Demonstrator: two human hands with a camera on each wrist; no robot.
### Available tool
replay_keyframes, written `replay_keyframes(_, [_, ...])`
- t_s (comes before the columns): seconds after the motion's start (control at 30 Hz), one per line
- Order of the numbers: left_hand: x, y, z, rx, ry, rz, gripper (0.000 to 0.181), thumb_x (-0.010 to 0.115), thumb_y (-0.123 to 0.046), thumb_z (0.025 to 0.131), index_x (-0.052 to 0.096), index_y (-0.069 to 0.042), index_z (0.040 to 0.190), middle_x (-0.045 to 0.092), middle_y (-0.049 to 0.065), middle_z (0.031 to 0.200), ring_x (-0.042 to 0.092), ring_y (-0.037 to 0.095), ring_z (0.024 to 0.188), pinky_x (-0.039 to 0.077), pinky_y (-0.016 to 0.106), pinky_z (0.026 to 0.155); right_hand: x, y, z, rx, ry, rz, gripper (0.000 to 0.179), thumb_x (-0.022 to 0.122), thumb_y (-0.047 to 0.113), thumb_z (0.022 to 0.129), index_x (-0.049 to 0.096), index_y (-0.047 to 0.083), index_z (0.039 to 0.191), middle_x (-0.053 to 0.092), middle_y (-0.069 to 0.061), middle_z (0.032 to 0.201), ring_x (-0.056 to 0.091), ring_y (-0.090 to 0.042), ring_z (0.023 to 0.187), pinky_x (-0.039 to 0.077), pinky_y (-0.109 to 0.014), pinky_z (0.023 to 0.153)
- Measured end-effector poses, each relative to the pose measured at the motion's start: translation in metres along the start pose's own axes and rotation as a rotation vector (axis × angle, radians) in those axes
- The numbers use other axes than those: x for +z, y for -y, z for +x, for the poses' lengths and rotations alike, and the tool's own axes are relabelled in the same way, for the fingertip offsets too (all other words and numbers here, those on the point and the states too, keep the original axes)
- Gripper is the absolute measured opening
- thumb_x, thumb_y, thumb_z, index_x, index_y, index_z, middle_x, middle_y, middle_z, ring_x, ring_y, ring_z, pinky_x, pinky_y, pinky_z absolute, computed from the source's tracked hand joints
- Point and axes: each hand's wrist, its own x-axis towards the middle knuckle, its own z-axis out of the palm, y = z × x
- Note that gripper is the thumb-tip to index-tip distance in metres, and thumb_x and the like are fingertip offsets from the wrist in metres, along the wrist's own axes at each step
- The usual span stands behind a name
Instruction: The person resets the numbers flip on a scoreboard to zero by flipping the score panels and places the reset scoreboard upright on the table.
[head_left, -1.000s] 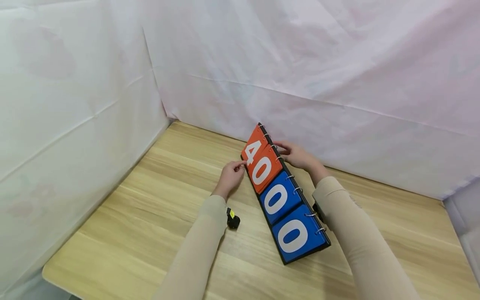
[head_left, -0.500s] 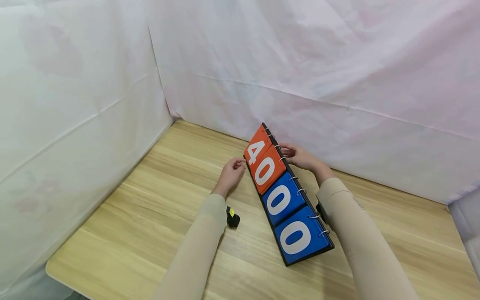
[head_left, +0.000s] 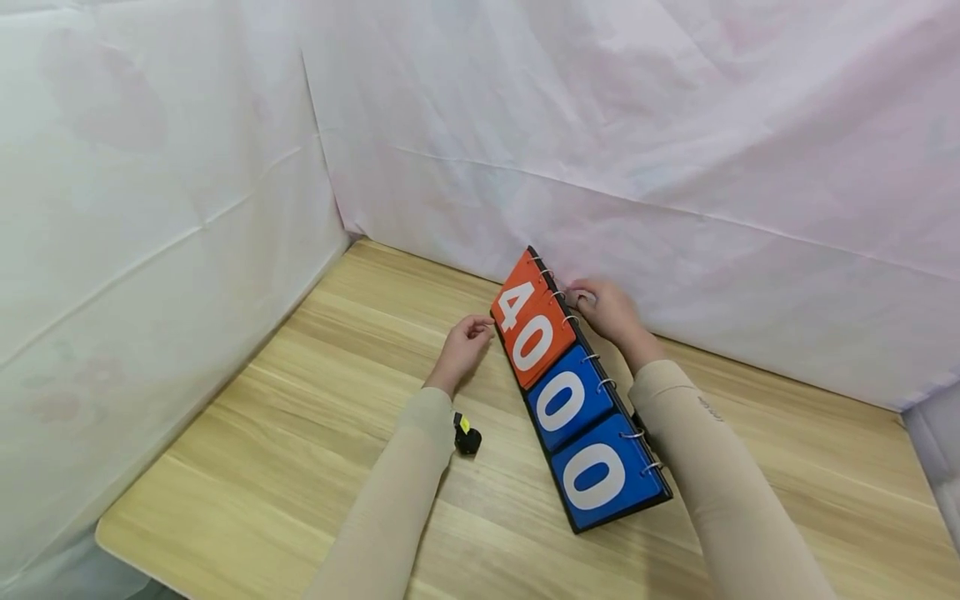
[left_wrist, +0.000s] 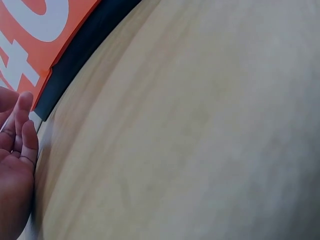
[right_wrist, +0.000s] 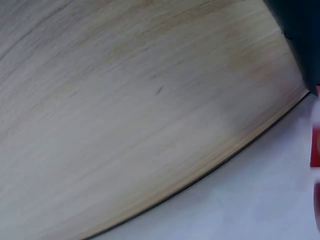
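Observation:
A flip scoreboard (head_left: 555,417) stands tilted on the table, its number cards hung on metal rings. Two red cards read 4 (head_left: 513,304) and 0 (head_left: 534,342); two blue cards (head_left: 592,475) each read 0. My left hand (head_left: 461,350) is at the board's far lower corner, its fingertips touching the edge by the red 4 card. In the left wrist view these fingers (left_wrist: 25,107) lie over that card's corner. Behind the top edge, my right hand (head_left: 615,317) has curled fingers. A red-and-white card (right_wrist: 315,150) shows at its fingers in the right wrist view, partly cut off.
The wood-grain table (head_left: 300,417) meets a pale cloth wall (head_left: 637,150) close behind the board and my right hand. Another cloth wall (head_left: 150,208) runs along the left. A black wrist device (head_left: 467,437) with a yellow label sits by my left cuff.
My right hand's fingers have curled more and drawn slightly back from the board's top edge. The view has shifted a little. My left hand stays at the lower corner; the numbers are unchanged.

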Motion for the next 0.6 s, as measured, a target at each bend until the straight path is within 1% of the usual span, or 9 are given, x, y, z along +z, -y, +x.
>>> replay_keyframes(0.1, [0.000,0.001,0.000,0.000,0.004,-0.012,0.020,0.055,-0.015,0.092,0.061,-0.008,0.111,0.056,0.003,0.095,0.051,0.017,0.089,0.044,0.028,0.077,-0.003,0.000,-0.001,0.057,-0.218,-0.098,0.033,0.061,0.020,0.086,0.057,0.001,0.112,0.050,-0.019,0.116,0.047,-0.037,0.105,0.040,-0.048,0.087])
replay_keyframes(0.17, [0.001,0.001,0.001,0.002,0.007,-0.021,0.020,0.055,-0.015,0.092,0.061,-0.008,0.111,0.055,0.003,0.095,0.050,0.017,0.089,0.043,0.028,0.077,-0.006,0.000,-0.003,0.140,-0.326,-0.130,0.038,0.065,0.031,0.083,0.053,0.000,0.100,0.048,-0.017,0.100,0.047,-0.036,0.092,0.040,-0.046,0.076])
replay_keyframes(0.23, [0.001,0.002,0.001,0.002,0.010,-0.029,0.020,0.056,-0.015,0.092,0.061,-0.008,0.110,0.055,0.003,0.095,0.050,0.017,0.089,0.043,0.028,0.076,-0.010,0.001,-0.005,0.222,-0.357,-0.130,0.044,0.066,0.043,0.081,0.050,0.002,0.083,0.047,-0.014,0.081,0.047,-0.032,0.075,0.038,-0.041,0.062])
replay_keyframes(0.3, [0.002,0.001,0.002,0.000,0.012,-0.030,0.019,0.056,-0.014,0.092,0.061,-0.008,0.110,0.055,0.004,0.095,0.050,0.017,0.088,0.043,0.028,0.076,-0.013,0.002,-0.007,0.281,-0.305,-0.056,0.052,0.062,0.050,0.083,0.052,0.000,0.071,0.048,-0.010,0.066,0.046,-0.028,0.063,0.034,-0.036,0.052])
replay_keyframes(0.37, [0.002,0.001,0.003,-0.005,0.014,-0.029,0.019,0.057,-0.015,0.092,0.062,-0.009,0.109,0.055,0.004,0.095,0.050,0.017,0.088,0.043,0.028,0.076,-0.015,0.002,-0.008,0.299,-0.181,0.131,0.049,0.056,0.048,0.088,0.063,0.002,0.073,0.058,-0.008,0.065,0.052,-0.024,0.062,0.038,-0.031,0.051])
replay_keyframes(0.43, [0.003,0.001,0.004,-0.010,0.018,-0.030,0.019,0.057,-0.015,0.092,0.062,-0.009,0.109,0.056,0.004,0.096,0.050,0.017,0.089,0.043,0.028,0.077,-0.017,0.002,-0.008,0.307,-0.037,0.411,0.046,0.050,0.043,0.093,0.070,0.002,0.092,0.068,-0.009,0.082,0.061,-0.023,0.076,0.048,-0.031,0.065])
replay_keyframes(0.47, [0.004,0.001,0.004,-0.014,0.021,-0.031,0.019,0.057,-0.015,0.092,0.062,-0.009,0.109,0.056,0.004,0.096,0.050,0.017,0.089,0.043,0.028,0.077,-0.017,0.003,-0.007,0.314,0.023,0.567,0.045,0.049,0.041,0.094,0.067,0.002,0.106,0.068,-0.011,0.097,0.062,-0.024,0.088,0.050,-0.033,0.075])
replay_keyframes(0.53, [0.005,0.001,0.005,-0.018,0.026,-0.035,0.018,0.057,-0.015,0.091,0.062,-0.009,0.108,0.056,0.003,0.097,0.050,0.017,0.090,0.044,0.028,0.078,-0.019,0.005,-0.004,0.337,0.105,0.821,0.047,0.047,0.039,0.096,0.055,0.004,0.126,0.060,-0.014,0.120,0.057,-0.027,0.108,0.045,-0.040,0.093])
replay_keyframes(0.6, [0.006,0.001,0.006,-0.018,0.030,-0.035,0.018,0.057,-0.014,0.091,0.062,-0.009,0.107,0.057,0.004,0.097,0.051,0.017,0.090,0.044,0.029,0.078,-0.021,0.009,-0.001,0.373,0.112,0.963,0.052,0.046,0.042,0.096,0.048,0.005,0.132,0.054,-0.016,0.128,0.053,-0.030,0.115,0.039,-0.046,0.099])
